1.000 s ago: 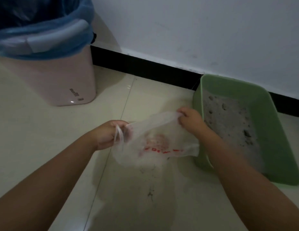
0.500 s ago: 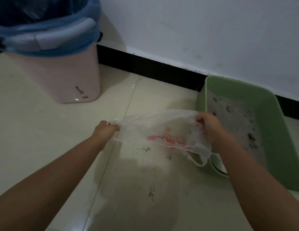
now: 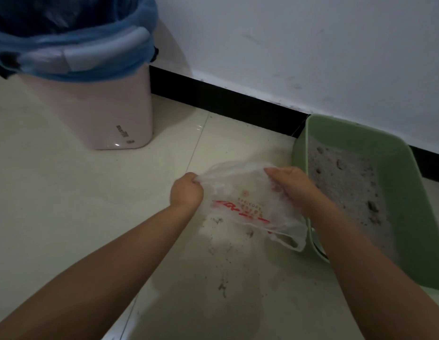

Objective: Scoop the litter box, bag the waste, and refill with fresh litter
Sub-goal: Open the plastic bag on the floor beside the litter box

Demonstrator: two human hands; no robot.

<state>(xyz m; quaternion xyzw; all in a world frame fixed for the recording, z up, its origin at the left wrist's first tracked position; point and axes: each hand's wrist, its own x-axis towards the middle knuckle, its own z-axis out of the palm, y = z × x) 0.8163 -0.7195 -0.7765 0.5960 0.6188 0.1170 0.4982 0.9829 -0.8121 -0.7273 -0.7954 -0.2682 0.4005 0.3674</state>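
A thin clear plastic bag (image 3: 240,204) with red print hangs above the floor between my hands. My left hand (image 3: 186,191) pinches its left edge in a fist. My right hand (image 3: 290,186) grips the bag's right side, its fingers partly under the plastic. One bag handle droops beside the litter box. The green litter box (image 3: 407,192) sits to the right against the wall, holding grey litter (image 3: 345,182) with several dark clumps.
A pink waste bin (image 3: 95,114) lined with a blue bag stands at the back left near the black baseboard (image 3: 225,96). Dark specks of spilled litter (image 3: 222,285) lie on the pale tiled floor below the bag.
My hands have come closer together, so the stretched bag now sags and bunches between them. The bag has shifted a little toward the litter box.
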